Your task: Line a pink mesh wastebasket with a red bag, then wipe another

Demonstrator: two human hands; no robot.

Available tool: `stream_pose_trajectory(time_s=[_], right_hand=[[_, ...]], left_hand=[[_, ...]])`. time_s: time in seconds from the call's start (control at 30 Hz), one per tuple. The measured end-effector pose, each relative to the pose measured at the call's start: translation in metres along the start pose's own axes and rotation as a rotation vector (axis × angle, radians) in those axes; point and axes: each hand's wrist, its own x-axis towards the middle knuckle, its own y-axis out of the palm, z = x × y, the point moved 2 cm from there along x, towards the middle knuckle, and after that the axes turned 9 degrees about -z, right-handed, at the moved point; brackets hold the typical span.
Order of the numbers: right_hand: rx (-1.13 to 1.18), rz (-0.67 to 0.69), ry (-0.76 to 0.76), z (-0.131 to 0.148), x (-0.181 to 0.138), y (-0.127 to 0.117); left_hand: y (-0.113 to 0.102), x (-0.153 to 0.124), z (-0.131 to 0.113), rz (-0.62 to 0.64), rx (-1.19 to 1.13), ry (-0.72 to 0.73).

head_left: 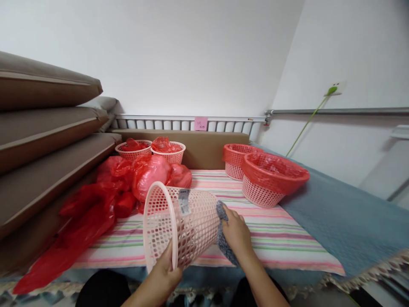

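The left hand (166, 268) pinches the rim of a pale pink basket (182, 226), held on its side above the striped cloth (281, 238) on the bed. That grip is shallow, thumb over the edge only; the basket could tip or slide out, likely toward the loose red bags (96, 209) heaped at the left. The basket is open plastic mesh with a label on its wall. The right hand (236, 232) presses a grey cloth (223, 243) flat against the basket's bottom, fingers closed on the cloth, which could slip.
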Motion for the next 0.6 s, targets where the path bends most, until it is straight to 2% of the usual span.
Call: stream_pose_trajectory(time_s=[0.07, 0.27, 0.37, 0.5, 0.6], right_hand=[[0.026, -0.008, -0.005, 0.000, -0.004, 0.008], [0.086, -0.059, -0.089, 0.016, -0.001, 0.012], [0.105, -0.053, -0.124, 0.028, 0.001, 0.009], [0.165, -0.027, -0.189, 0.059, -0.009, 0.000], [0.274, 0.036, -0.326, 0.095, -0.030, -0.014]], left_hand=[[-0.005, 0.004, 0.005, 0.016, 0.002, -0.017], [-0.009, 0.010, 0.002, -0.195, -0.075, -0.050], [-0.008, 0.014, -0.002, -0.253, -0.114, -0.050], [-0.008, 0.016, -0.007, -0.242, -0.083, -0.050], [-0.010, 0.016, -0.008, -0.232, -0.079, -0.055]])
